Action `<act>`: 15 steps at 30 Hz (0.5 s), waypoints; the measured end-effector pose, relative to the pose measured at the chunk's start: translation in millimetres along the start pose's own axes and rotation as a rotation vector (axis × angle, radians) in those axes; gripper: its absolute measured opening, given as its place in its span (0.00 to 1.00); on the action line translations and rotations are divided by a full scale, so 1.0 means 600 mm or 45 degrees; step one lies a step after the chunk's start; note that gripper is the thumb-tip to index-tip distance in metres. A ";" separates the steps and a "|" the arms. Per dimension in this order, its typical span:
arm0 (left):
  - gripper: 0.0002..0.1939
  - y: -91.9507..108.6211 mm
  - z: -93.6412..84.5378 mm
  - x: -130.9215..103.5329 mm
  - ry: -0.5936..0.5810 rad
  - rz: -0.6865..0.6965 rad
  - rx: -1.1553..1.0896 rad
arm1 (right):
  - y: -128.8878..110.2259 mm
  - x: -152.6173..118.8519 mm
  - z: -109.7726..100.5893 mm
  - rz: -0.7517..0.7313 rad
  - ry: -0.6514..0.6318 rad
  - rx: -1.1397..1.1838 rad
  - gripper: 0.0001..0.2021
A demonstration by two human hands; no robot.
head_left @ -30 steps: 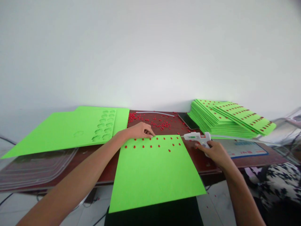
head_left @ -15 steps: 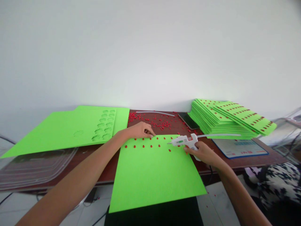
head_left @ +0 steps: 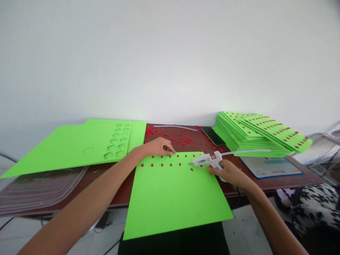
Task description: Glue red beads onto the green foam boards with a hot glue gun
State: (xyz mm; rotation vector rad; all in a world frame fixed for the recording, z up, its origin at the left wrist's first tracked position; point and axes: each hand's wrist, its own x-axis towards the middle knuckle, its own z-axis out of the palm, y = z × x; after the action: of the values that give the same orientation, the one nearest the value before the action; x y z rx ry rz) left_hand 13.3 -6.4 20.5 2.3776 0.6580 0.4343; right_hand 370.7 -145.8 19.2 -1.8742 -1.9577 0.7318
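A bright green sheet [head_left: 177,198] lies half on the table edge and half over my lap, with two rows of small red pieces [head_left: 162,165] near its far edge. My right hand [head_left: 228,172] is wrapped round a white glue gun [head_left: 207,160], a long pale glue stick [head_left: 247,152] sticking out of its back. The nozzle tip is at or just above the sheet, close to a loose-looking red piece [head_left: 191,169] outside the rows. My left hand [head_left: 158,146] rests on the sheet's far edge, fingers curled; what they hold, if anything, is hidden.
Scattered red pieces [head_left: 183,141] and another glue stick [head_left: 175,127] lie on the brown table [head_left: 111,198]. A phone [head_left: 213,136] sits beside a stack of green sheets [head_left: 239,143]. Large green sheets [head_left: 71,141] spread at left. A patterned cloth [head_left: 316,202] is at lower right.
The glue gun has shifted very slightly left and down in my right hand. My left hand and the green sheet look unmoved.
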 end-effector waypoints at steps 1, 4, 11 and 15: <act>0.12 0.000 0.000 0.000 0.000 -0.002 -0.001 | 0.000 0.000 0.000 0.004 0.001 -0.005 0.23; 0.12 0.000 0.000 0.000 0.003 0.007 0.003 | 0.001 0.000 0.000 -0.012 0.002 -0.025 0.23; 0.13 0.000 0.000 0.001 0.000 -0.003 -0.007 | 0.006 0.001 0.003 -0.063 0.025 -0.023 0.22; 0.13 -0.001 0.001 0.001 -0.001 -0.003 0.003 | 0.006 0.002 0.003 -0.065 0.036 -0.051 0.23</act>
State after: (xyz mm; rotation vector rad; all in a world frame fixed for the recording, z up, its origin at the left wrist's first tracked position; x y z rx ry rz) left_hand 13.9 -5.9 20.1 2.3787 0.6609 0.4324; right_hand 372.7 -144.8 15.5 -1.8402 -2.0089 0.6522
